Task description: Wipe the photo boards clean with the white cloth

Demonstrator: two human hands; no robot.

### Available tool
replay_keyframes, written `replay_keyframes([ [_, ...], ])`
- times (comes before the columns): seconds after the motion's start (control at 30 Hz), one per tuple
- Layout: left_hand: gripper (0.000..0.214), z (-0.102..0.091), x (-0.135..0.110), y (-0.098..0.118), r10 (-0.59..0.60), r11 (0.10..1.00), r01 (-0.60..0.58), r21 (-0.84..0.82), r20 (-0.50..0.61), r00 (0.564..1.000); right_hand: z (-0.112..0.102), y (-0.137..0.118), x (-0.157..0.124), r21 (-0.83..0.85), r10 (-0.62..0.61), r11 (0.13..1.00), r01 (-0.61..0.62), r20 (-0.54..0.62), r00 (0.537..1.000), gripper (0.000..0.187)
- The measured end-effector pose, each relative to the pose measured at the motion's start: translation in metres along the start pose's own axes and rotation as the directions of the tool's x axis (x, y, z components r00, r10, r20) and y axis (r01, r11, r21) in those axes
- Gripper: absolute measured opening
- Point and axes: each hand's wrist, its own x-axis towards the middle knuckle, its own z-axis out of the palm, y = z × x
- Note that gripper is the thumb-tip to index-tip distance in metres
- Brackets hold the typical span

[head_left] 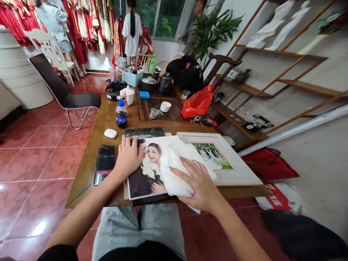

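Note:
A large wedding photo print (138, 183) lies on the wooden table (84, 170) in front of me, on top of other flat pieces. My left hand (129, 156) rests on its upper left edge, fingers laid out over the surface. In my right hand (199, 185) is a bunched white cloth (174, 181), pressed onto the print's right side and hiding that part. Behind the print, a dark board (144, 131) sticks out. To the right, a pale-framed wedding picture (214, 156) lies flat, partly covered by the cloth.
Left of the print are a phone (104, 165) and a white earbud case (110, 133). A blue-capped bottle (121, 114), a white bowl (165, 106) and a red plastic bag (198, 101) stand farther back. A black chair (65, 90) is at the left. People are in the background.

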Motion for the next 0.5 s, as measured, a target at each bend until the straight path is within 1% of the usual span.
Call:
replay_keyframes([
  [0.17,0.041,-0.001,0.001,0.001,-0.010,1.000,0.010,0.003,0.002,1.000,0.005,0.013,0.014,0.003,0.042,0.999,-0.042,0.004,0.999,0.072],
  [0.33,0.042,0.000,0.002,-0.001,0.004,1.000,-0.004,0.005,0.003,1.000,0.008,0.028,0.042,0.007,0.098,0.995,-0.099,0.046,0.994,0.070],
  [0.5,0.042,0.000,0.002,-0.001,0.011,1.000,-0.011,0.013,0.007,1.000,0.009,0.040,0.070,0.016,0.141,0.990,-0.142,0.062,0.988,0.069],
])
